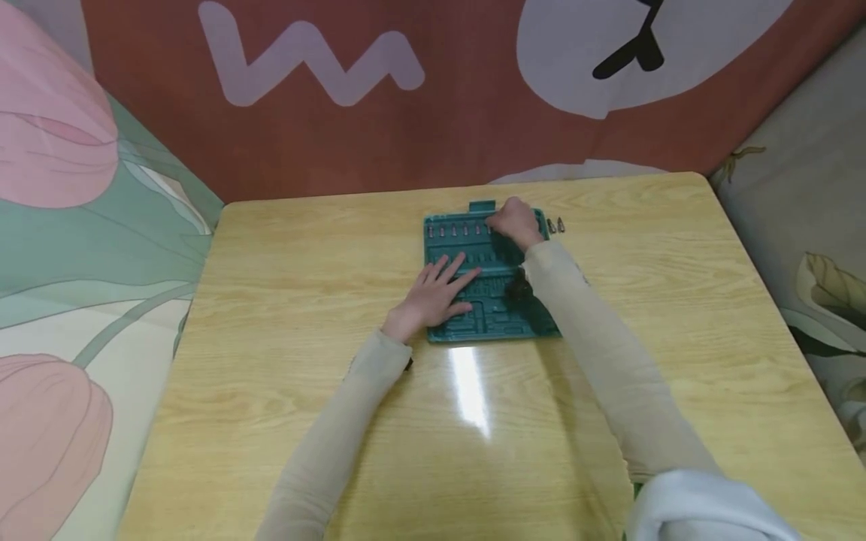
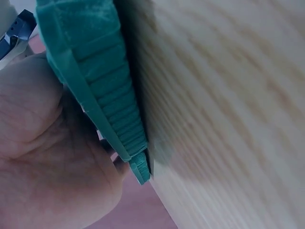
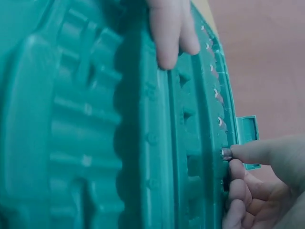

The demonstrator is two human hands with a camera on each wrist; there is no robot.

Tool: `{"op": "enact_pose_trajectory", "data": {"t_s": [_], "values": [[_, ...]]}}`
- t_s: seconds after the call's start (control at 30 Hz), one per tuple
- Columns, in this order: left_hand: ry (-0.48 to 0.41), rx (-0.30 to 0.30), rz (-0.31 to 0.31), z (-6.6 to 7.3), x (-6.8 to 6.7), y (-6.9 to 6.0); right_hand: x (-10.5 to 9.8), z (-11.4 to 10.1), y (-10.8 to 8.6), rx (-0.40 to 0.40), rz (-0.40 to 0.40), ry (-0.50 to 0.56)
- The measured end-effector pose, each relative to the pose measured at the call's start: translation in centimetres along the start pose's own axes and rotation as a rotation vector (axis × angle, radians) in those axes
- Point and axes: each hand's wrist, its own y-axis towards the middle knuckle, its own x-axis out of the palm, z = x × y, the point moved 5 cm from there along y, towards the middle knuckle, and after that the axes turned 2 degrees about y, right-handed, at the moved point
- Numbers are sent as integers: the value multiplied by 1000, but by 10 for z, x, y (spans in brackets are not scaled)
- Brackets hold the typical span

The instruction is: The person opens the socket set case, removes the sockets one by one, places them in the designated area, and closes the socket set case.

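A green plastic tool case [image 1: 501,321] lies opened flat on the table. My left hand [image 1: 433,295] rests spread over its left side, fingers straight, and its palm shows beside the case edge [image 2: 105,90] in the left wrist view. At the far edge, my right hand [image 1: 516,223] pinches a small metal bit [image 3: 226,153] between thumb and finger, at a slot in the top row. Several bits [image 1: 454,230] sit in that row to the left of the hand. Two loose bits [image 1: 555,225] stand or lie on the table just right of the case; which, I cannot tell.
The wooden table [image 1: 304,300] extends on all sides of the case. A green latch tab [image 1: 482,206] sticks out from its far edge. Behind the table hangs a red-brown patterned cloth [image 1: 406,143]. My right forearm passes over the case's right side.
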Motion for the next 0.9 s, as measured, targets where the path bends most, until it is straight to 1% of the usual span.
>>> {"op": "enact_pose_trajectory", "data": {"t_s": [0.07, 0.2, 0.27, 0.43, 0.5, 0.53, 0.7, 0.9], "values": [[2, -4, -7, -1, 0, 1, 0, 1, 0, 13, 10, 34], [19, -7, -27, -2, 1, 2, 2, 6, -2, 43, 4, 134], [23, -6, -26, -1, 2, 3, 2, 8, -4, 52, 7, 190], [17, -8, 8, 0, -1, 1, -5, 9, -5, 10, 65, 376], [17, -12, 15, 1, -3, 0, -8, 9, -4, -15, 69, 425], [20, -16, 16, 1, -4, -1, -8, 8, -4, -19, 57, 446], [47, -19, 13, 3, -5, -2, -10, 8, -5, -21, -16, 444], [70, -17, 15, 5, -3, -2, -11, 11, -8, -20, -62, 460]]}}
